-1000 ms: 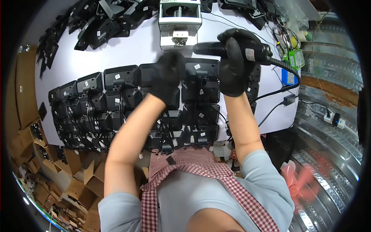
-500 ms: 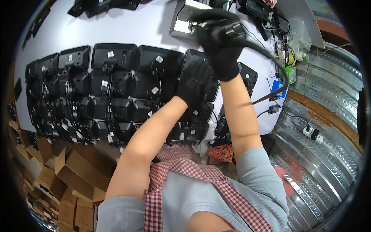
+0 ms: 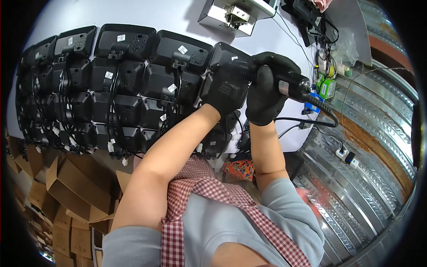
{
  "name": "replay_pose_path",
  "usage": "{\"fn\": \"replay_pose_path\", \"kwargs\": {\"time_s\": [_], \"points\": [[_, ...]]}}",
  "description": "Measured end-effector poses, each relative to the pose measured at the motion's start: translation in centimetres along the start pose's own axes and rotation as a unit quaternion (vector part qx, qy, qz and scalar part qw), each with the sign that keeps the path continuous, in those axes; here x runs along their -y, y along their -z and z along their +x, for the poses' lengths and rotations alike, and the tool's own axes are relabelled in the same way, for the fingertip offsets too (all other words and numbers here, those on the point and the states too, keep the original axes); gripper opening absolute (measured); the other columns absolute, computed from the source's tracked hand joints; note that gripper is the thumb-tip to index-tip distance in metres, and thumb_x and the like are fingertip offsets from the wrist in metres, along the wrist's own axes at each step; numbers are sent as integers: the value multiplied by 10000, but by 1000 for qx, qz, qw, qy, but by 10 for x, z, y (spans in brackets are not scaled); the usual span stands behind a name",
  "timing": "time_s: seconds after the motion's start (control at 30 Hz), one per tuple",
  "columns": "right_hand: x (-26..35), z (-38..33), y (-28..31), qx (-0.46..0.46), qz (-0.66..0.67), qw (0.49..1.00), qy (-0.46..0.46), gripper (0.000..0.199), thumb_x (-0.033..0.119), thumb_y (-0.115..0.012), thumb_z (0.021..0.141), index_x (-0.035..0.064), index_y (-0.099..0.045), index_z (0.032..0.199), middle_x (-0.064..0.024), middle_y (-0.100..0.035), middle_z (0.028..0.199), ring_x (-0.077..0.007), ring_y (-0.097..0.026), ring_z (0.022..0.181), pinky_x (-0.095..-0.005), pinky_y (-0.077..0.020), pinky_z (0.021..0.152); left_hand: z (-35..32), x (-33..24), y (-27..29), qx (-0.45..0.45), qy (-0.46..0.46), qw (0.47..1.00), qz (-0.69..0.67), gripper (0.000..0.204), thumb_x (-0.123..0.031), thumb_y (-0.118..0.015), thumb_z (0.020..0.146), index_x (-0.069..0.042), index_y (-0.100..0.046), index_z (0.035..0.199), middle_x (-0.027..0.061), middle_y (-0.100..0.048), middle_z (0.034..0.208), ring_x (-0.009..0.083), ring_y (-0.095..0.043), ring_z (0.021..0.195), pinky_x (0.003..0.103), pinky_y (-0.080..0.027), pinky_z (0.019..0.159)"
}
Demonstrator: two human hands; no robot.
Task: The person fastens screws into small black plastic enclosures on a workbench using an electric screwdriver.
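My right hand (image 3: 265,95), in a black glove, is wrapped round a black electric screwdriver (image 3: 291,87) with a coiled cord at its back end. The tool lies nearly level, its front pointing left toward my left hand. My left hand (image 3: 227,89), also gloved in black, is closed over the near part of a black display unit (image 3: 229,54) at the right of the top row. Its fingertips and whatever they grip are hidden beside the screwdriver's front end, as is the tool's tip.
Rows of black display units (image 3: 126,40) with cables lie face down to the left. A metal box (image 3: 235,20) with a small mechanism stands behind. Tangled cables (image 3: 322,33), a green box (image 3: 328,88) and a power strip lie right. Open cardboard boxes (image 3: 82,184) sit below left.
My right hand has brought the screwdriver down from the metal box to beside my left hand. The left hand stays at the same display unit, and the view has shifted.
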State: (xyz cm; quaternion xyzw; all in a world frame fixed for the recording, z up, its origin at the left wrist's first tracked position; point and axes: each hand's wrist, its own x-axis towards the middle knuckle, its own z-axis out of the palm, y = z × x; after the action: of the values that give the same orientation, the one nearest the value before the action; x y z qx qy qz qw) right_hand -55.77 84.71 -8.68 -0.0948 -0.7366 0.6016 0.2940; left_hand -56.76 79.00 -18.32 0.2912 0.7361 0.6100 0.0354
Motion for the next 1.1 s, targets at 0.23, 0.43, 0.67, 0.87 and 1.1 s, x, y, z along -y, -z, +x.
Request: {"fn": "replay_pose_path", "kwargs": {"time_s": [0.23, 0.43, 0.67, 0.87, 1.1], "points": [[-13, -12, -5, -2, 38, 998, -43, 304, 83, -632, 942, -13, -505, 1201, -171, -663, 1033, -219, -669, 899, -383, -574, 856, 3, -3, 2, -5, 52, 992, -119, 195, -203, -704, 814, -52, -709, 938, 177, -711, 927, 344, -690, 927, 421, -534, 803], [-34, -16, -1, 96, -36, 993, 62, 207, -27, -653, 882, -3, -592, 1078, -140, -698, 997, -194, -690, 898, -346, -581, 830, -12, 12, -6, -35, 28, 992, -117, 273, -245, -646, 910, -54, -649, 1105, 130, -689, 1076, 284, -670, 984, 377, -509, 913], [-38, -20, -11, 149, -46, 987, 36, 183, -18, -663, 861, -20, -648, 1044, -127, -722, 978, -192, -708, 881, -325, -581, 808, -13, 11, 7, 40, 58, 934, -350, 352, -326, -584, 913, -54, -685, 1113, 152, -687, 1136, 327, -666, 1060, 430, -521, 943], [0, 21, -5, 77, 38, 994, 67, 235, 43, -660, 888, -21, -617, 1111, -129, -715, 1000, -215, -706, 889, -345, -584, 827, -15, 4, -7, 69, 41, 993, 82, 463, -304, -598, 924, -12, -606, 1284, 203, -592, 1349, 345, -509, 1337, 502, -331, 1177], [-29, 82, -20, -36, 131, 981, 139, 223, 30, -649, 918, -7, -594, 1131, -129, -708, 991, -230, -719, 851, -371, -623, 813, -27, 28, -27, 66, -9, 984, 163, 452, -258, -576, 918, -5, -592, 1292, 217, -559, 1382, 400, -478, 1350, 519, -305, 1200]]}}
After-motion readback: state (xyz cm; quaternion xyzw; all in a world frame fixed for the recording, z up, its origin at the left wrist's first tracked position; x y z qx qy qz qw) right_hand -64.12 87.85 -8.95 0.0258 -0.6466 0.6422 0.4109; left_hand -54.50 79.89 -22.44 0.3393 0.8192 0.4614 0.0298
